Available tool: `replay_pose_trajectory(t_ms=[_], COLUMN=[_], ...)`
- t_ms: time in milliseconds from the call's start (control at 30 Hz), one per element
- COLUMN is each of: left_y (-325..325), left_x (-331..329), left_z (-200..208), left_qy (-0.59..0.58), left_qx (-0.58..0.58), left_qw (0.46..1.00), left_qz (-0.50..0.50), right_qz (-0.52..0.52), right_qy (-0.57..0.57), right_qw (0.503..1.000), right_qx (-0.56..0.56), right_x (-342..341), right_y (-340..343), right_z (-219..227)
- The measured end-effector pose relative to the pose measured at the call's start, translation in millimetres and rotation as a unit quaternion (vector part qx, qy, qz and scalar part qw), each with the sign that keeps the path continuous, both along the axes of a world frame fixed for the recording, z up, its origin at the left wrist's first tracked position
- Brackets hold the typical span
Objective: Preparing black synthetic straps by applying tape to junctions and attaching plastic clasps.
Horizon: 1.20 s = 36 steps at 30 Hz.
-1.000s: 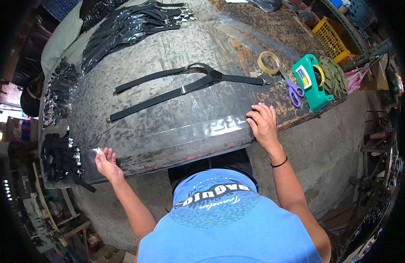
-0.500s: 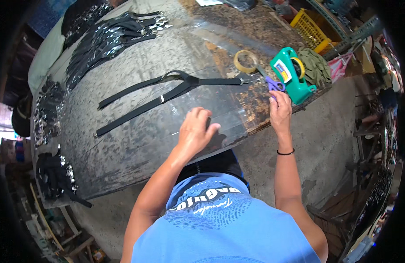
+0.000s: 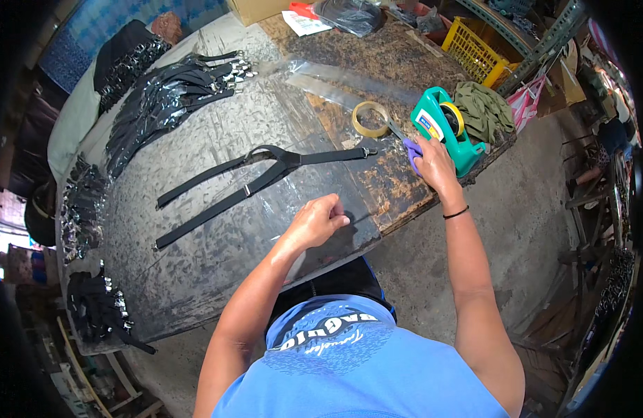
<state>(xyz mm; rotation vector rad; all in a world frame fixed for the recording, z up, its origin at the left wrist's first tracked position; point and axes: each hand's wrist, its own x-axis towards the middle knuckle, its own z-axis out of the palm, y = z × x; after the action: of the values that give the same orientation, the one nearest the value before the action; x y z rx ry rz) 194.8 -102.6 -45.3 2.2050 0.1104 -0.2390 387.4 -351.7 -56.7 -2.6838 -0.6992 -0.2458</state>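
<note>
My right hand (image 3: 438, 167) is closed on the purple handles of a pair of scissors (image 3: 411, 150), beside a green tape dispenser (image 3: 427, 115) holding a yellow-rimmed roll. The scissor blades point up and left toward a loose roll of tan tape (image 3: 363, 130). Nearer the table's front edge, my left hand (image 3: 318, 220) hovers with curled fingers. What it holds, if anything, is hidden. Ahead and to its left, black Y-shaped suspenders (image 3: 269, 174) lie spread out with metal clips at their ends.
Heaps of black suspenders with shiny clips (image 3: 168, 97) lie on the worn table's (image 3: 196, 279) far left, with a smaller bundle (image 3: 98, 303) at its near left corner. Clear plastic strips (image 3: 328, 89), a green cloth (image 3: 483, 108) and a yellow crate (image 3: 474, 52) are farther back.
My right hand has moved forward onto the scissors and taken a fuller grip. My left hand's thumb and fingers have drawn together. The view has shifted slightly.
</note>
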Motion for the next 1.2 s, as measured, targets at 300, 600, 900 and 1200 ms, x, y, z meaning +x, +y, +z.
replay_pose_trajectory(t_ms=[300,600,900,1200], left_y=[0,-4,-17,-25], left_x=[32,36,32,33], left_z=[31,34,25,35], left_qy=[-0.028,-0.066,-0.088,-0.075], left_qx=[-0.342,-0.41,-0.371,-0.402], left_qw=[0.936,0.908,0.924,0.912], left_qz=[0.079,0.055,0.01,-0.011], right_qz=[-0.013,0.03,0.148,0.105], right_qy=[0.003,0.458,0.434,0.362], right_qw=[1.0,0.601,0.476,0.629], right_qx=[-0.02,0.654,0.751,0.68], right_x=[9,-72,-98,-95], right_y=[-7,5,45,55], right_z=[0,36,35,43])
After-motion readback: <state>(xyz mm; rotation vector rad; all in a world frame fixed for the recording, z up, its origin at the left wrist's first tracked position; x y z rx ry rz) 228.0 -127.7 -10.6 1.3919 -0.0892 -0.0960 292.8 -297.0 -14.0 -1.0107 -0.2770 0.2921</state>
